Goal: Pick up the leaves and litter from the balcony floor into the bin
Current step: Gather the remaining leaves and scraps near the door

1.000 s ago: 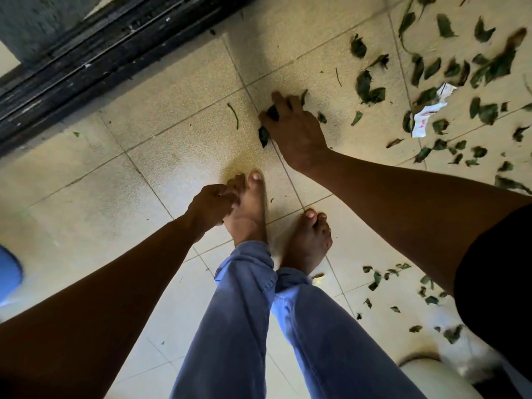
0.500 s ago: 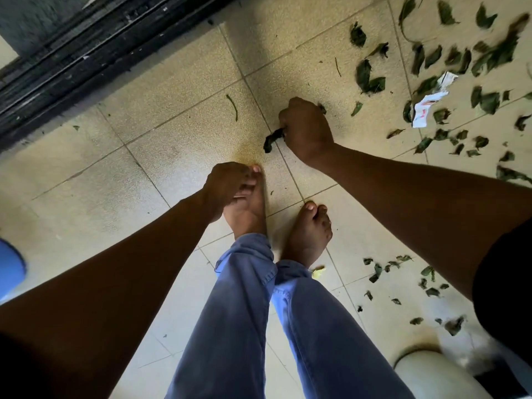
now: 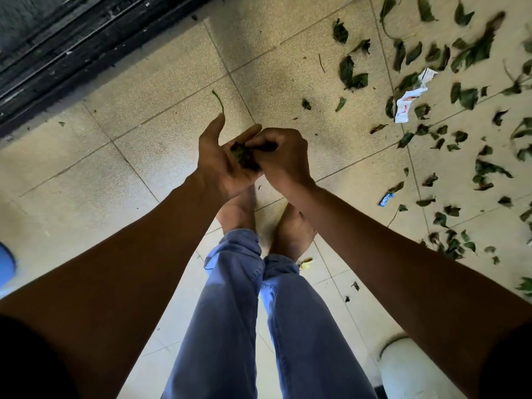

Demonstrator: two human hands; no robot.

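Head camera looks down past our two arms to our bare feet (image 3: 244, 208) and blue trousers (image 3: 230, 298) on the tiled balcony floor (image 3: 86, 174). Our left hand (image 3: 221, 159) is turned palm up, with the thumb pointing away and the fingers loosely spread, and a small bunch of dark leaves (image 3: 244, 156) lies in its palm. Our right hand (image 3: 283, 156) is just beside it and touches it; its fingers are curled and they pinch the same bunch of leaves against the left palm. Both hands are above the floor, in front of our toes.

Many more loose leaves (image 3: 351, 74) lie scattered over the tiles to the right, from the far edge down to near our right arm. Among them there is a white crumpled wrapper (image 3: 408, 102) with red print, and nearer to us a small blue wrapper (image 3: 385, 199). One thin green stem (image 3: 219, 101) lies alone on the tile just beyond the left thumb.

A dark sliding door track (image 3: 86, 44) runs across the top left corner. A pale rounded object (image 3: 403, 367) shows at the bottom right, partly behind our right arm; we cannot tell what it is. A blue thing (image 3: 5, 266) is cut off by the left edge.
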